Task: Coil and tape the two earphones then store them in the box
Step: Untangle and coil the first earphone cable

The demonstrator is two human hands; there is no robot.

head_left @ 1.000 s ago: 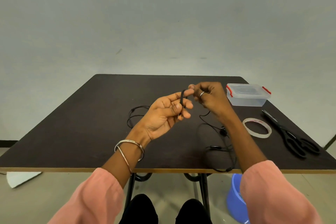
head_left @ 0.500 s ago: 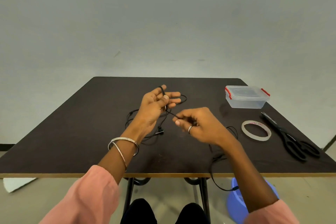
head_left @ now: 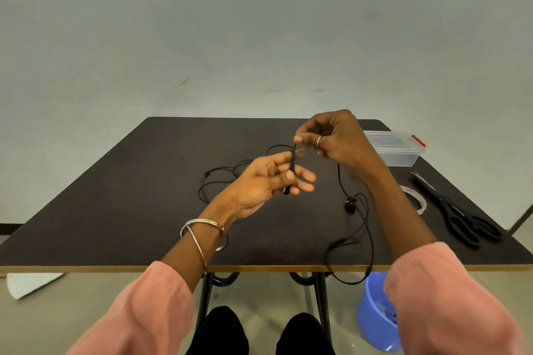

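- Left hand raised above the tabletop, palm up, grip closed on a black earphone cord wound over the fingers; wound strands standing close to upright, long axis running from the fingers up toward the other hand.
- Right hand higher and just beside, thumb and forefinger pinching the same cord at its top end; one ring on a finger.
- From the right-hand grip, loose cord falling down to the tabletop, past a small earbud piece, then looping over the near edge and hanging below it.
- Two earphones counted: one in the hands, a second earphone lying in loose loops on the tabletop behind the left hand, apart from both grips.
- Two bangles on the left wrist; two pink sleeves.
- One clear box with red latches, lid on, at the far right of the tabletop, partly behind the right hand.
- One roll of tape lying flat near the right forearm, partly hidden by it.
- One pair of black scissors to the right of the tape, blades pointing away, handles toward the near edge.
- One blue bucket on the floor under the right side.
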